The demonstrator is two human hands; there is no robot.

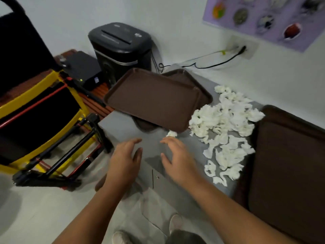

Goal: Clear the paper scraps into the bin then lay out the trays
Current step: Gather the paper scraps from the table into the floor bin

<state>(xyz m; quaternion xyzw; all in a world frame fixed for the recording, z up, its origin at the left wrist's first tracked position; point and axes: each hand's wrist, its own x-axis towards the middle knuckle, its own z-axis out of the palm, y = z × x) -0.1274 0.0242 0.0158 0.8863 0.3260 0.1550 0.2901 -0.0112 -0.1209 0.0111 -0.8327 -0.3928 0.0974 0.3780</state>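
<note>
- Farthest left, a yellow-framed trolley (40,110) stood on the floor, with a black shredder (121,48) behind it by the wall.
- Next, brown trays (154,99) lay stacked askew at the far left corner of the grey bench (126,131), the top one overhanging the edge.
- Nearer, the left hand (124,161) hovered over the bench, fingers released and spread, holding nothing.
- Just beside it, the right hand (177,159) had its fingers likewise released.
- Rightward, white paper scraps (226,131) lay strewn on the bench between the stack and another brown tray (290,164).

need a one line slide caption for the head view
Left hand and right hand, both open, over a grey table with white paper scraps beside stacked brown trays.
</note>
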